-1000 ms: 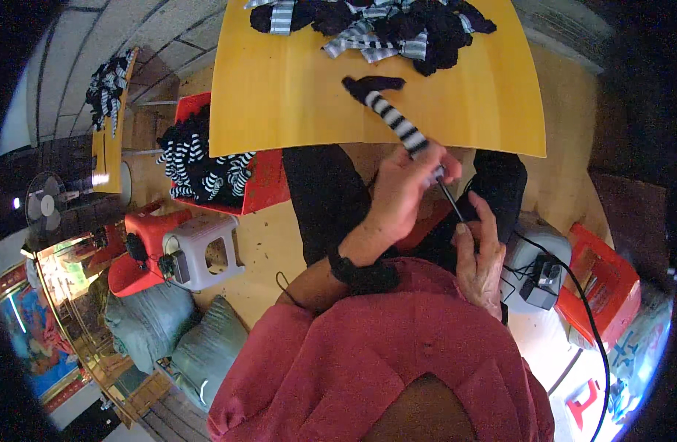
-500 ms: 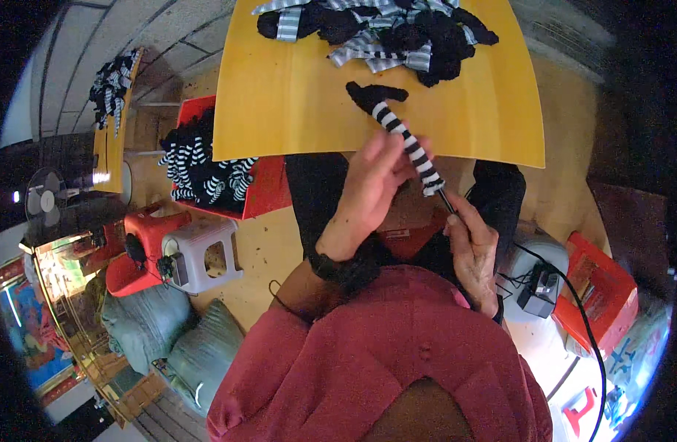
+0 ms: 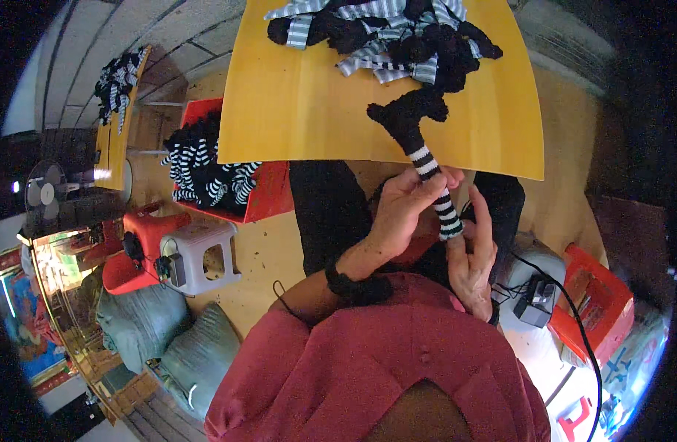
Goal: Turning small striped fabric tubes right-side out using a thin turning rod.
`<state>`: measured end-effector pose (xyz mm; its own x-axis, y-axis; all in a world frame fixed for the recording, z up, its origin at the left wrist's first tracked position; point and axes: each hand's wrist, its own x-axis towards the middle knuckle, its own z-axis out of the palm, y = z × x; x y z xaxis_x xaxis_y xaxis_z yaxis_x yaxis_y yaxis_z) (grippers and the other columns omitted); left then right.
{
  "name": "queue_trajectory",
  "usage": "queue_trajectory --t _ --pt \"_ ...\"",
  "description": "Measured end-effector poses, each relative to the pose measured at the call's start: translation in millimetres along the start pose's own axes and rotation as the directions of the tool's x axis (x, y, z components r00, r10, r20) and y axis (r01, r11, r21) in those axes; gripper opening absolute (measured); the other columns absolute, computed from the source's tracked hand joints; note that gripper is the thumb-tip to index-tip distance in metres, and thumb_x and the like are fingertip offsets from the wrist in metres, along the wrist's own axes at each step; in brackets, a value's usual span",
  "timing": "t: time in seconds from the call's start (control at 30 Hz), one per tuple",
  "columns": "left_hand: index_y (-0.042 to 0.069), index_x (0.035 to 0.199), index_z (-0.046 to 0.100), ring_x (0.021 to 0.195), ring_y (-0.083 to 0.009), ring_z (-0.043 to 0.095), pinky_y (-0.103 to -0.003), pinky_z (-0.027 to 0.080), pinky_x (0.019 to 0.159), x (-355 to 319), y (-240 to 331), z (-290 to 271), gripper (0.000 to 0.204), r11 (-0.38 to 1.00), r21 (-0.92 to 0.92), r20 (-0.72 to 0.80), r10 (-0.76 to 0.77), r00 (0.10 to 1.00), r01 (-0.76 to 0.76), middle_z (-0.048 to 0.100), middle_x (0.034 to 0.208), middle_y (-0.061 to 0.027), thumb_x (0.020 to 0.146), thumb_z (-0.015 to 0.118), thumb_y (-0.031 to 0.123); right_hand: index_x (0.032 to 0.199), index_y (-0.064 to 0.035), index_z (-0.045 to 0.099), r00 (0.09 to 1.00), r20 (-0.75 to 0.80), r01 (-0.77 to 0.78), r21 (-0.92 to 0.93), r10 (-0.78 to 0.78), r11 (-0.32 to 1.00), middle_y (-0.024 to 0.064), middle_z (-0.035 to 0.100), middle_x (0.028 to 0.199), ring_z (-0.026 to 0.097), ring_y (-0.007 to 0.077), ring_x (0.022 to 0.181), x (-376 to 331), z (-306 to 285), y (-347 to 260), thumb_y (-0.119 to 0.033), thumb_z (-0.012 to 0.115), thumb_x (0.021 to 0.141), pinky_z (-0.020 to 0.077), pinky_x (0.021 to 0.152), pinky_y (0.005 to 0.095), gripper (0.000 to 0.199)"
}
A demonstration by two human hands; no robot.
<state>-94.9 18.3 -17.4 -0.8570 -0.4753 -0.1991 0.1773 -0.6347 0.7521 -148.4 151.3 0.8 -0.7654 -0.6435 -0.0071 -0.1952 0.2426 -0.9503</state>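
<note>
A slim knitted tube (image 3: 424, 162) with black and white stripes and a fuzzy black, branching end slants over the table's front edge. My left hand (image 3: 402, 214) is closed around its striped middle, thumb on top. At the tube's lower end is my right hand (image 3: 473, 261), its index finger raised and its thumb by the tube's hem. What the right hand grips there is hidden. The fuzzy black end (image 3: 408, 118) lies over the yellow tabletop (image 3: 294, 110). Farther back on the table is a heap of black fuzzy and grey-striped fabric pieces (image 3: 397, 40).
Left of the table, a red bin (image 3: 268, 195) holds several striped black-and-white pieces. Red and grey stools (image 3: 198, 247) and stuffed sacks (image 3: 143, 324) stand lower left. At right, a black cable (image 3: 574, 295) runs past a grey stool with a black adapter (image 3: 536, 298) and a red crate (image 3: 596, 295).
The tube has come down and right, toward my body, and its black end has spread. The dark rod seen below its hem is hidden now. My right index finger has straightened upward.
</note>
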Motion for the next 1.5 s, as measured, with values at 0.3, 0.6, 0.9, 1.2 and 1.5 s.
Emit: queue_trajectory --t 0.3,0.6,0.9,1.2,1.5 --pt "0.001 0.109 0.051 0.084 -0.0196 0.061 -0.033 0.05 0.077 12 51 6 0.03 0.966 -0.193 -0.155 0.145 0.977 -0.174 0.061 0.099 -0.0112 0.094 0.048 0.026 0.118 -0.0003 0.053 0.99 0.123 -0.072 0.006 0.071 0.997 0.0152 0.064 0.086 0.061 0.0131 0.071 -14 -10 3 0.005 0.049 0.085 0.0488 0.066 0.0252 0.034" --pt "0.001 0.11 0.049 0.076 -0.0223 0.059 -0.037 0.05 0.073 8 46 7 0.03 0.977 -0.166 0.05 0.142 0.989 -0.132 0.058 0.086 -0.0101 0.093 0.048 0.025 0.126 0.0028 0.044 0.979 0.12 0.184 -0.186 -0.163 0.965 0.014 0.063 0.078 0.06 0.0161 0.063 -9 -21 -8 0.002 0.051 0.083 0.0471 0.058 0.0265 0.044" --pt "0.001 0.109 0.05 0.081 -0.0182 0.062 -0.032 0.052 0.07 10 68 9 0.026 0.949 -0.097 -0.137 0.287 0.948 -0.301 0.061 0.095 -0.01 0.092 0.051 0.02 0.129 0.0023 0.04 0.991 0.135 0.027 -0.073 -0.017 0.997 0.0095 0.057 0.064 0.053 0.0135 0.056 -16 -19 -4 0.001 0.051 0.082 0.0436 0.053 0.0264 0.049" --pt "0.001 0.101 0.048 0.068 -0.019 0.055 -0.034 0.048 0.061 8 54 18 0.028 0.966 -0.176 -0.043 0.183 0.982 -0.188 0.056 0.081 -0.0085 0.095 0.044 0.028 0.135 -0.0018 0.034 0.931 0.293 -0.303 0.285 0.218 0.909 0.0029 0.06 0.07 0.047 0.0069 0.051 -15 -20 -11 -0.005 0.053 0.085 0.0349 0.047 0.0181 0.054" --pt "0.004 0.097 0.049 0.054 -0.0121 0.047 -0.029 0.04 0.052 -6 48 37 0.022 0.96 -0.216 -0.12 0.156 0.98 -0.179 0.051 0.067 -0.0033 0.094 0.047 0.026 0.135 -0.0001 0.033 0.984 0.056 0.171 0.004 -0.171 0.985 0.0083 0.063 0.077 0.051 0.009 0.051 -10 2 0 0.003 0.053 0.081 0.0346 0.043 0.02 0.057"
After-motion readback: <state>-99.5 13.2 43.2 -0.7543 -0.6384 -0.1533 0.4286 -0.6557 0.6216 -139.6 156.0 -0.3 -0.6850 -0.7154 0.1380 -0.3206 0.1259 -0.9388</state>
